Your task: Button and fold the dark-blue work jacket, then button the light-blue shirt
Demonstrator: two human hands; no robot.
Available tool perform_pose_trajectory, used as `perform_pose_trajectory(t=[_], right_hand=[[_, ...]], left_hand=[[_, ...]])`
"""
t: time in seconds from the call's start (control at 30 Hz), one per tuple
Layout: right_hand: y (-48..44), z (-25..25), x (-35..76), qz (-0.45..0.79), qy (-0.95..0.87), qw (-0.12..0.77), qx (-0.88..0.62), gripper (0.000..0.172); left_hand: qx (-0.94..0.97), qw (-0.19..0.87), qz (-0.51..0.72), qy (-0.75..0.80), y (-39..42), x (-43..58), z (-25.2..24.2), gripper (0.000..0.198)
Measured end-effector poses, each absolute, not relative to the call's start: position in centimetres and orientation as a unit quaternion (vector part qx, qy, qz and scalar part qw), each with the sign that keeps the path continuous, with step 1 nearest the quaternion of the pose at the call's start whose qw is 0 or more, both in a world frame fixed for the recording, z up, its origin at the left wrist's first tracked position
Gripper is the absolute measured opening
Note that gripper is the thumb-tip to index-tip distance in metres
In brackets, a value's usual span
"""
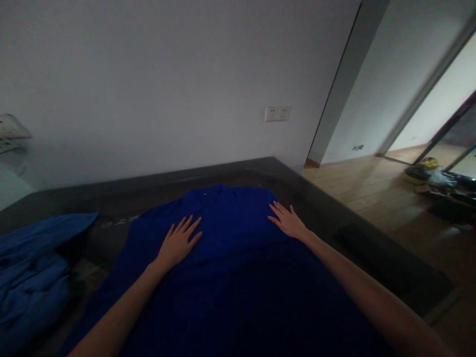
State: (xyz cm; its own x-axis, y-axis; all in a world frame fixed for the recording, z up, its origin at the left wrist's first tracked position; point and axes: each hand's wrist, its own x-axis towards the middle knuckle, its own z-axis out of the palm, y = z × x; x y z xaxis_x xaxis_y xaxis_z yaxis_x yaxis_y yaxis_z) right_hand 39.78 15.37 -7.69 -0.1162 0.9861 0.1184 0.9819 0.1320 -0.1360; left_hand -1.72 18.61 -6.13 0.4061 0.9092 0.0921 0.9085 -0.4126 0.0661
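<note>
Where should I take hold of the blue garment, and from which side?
Probably pinch its far edge from the side facing the wall: the blue garment lies spread flat, that edge uncovered with dark tabletop beyond, while the left hand and right hand rest short of it.

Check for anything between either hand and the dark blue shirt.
Nothing visible is in the way: the left hand and right hand both rest, fingers spread, on the dark blue shirt. The lighter blue cloth lies off to the left.
</note>
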Motion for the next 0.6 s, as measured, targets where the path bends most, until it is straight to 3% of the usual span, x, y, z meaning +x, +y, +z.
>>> perform_pose_trajectory(t=[0.2,0.43,0.5,0.6], right_hand=[[15.5,-7.6,39.9,0.012,-0.739,0.05,-0.672,0.064],[16.4,-5.4,39.2,-0.054,-0.773,0.04,-0.631,0.061],[17.5,-4.4,38.8,-0.064,-0.778,0.078,-0.621,0.057],[20.3,-3.8,38.3,-0.037,-0.765,0.113,-0.633,0.051]], left_hand=[[0.835,0.012,0.083,0.543,18.0,-1.2,-6.0,0.056],[0.776,-0.045,0.2,0.596,17.6,-4.5,-2.5,0.047],[0.72,-0.051,0.182,0.667,18.1,-7.5,-1.6,0.046],[0.645,0.044,0.084,0.758,18.8,-11.5,-1.1,0.048]])
